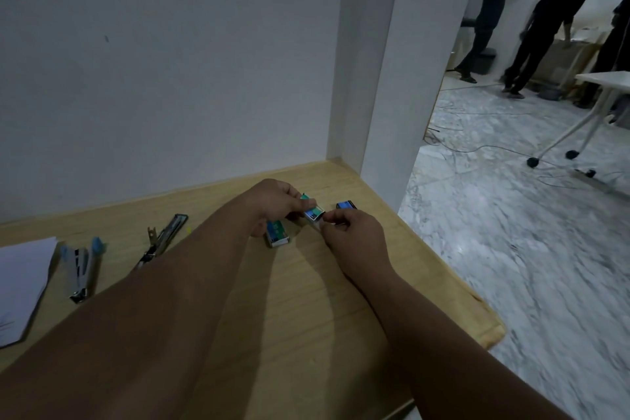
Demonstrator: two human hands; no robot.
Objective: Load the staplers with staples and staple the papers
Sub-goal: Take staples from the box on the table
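Left hand [278,203] and right hand [353,233] each pinch one end of the small staple box [313,213], held between both grips above the tabletop [306,300].

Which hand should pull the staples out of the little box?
Probably the right hand. It already pinches the open end of the staple box, while the left hand grips the box's far end and steadies it above the table.

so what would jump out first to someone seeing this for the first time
Both hands, left hand and right hand, meet mid-table, pinching a small staple box, with a second box lying just below. Two opened staplers lie on the wooden table at left beside white papers.
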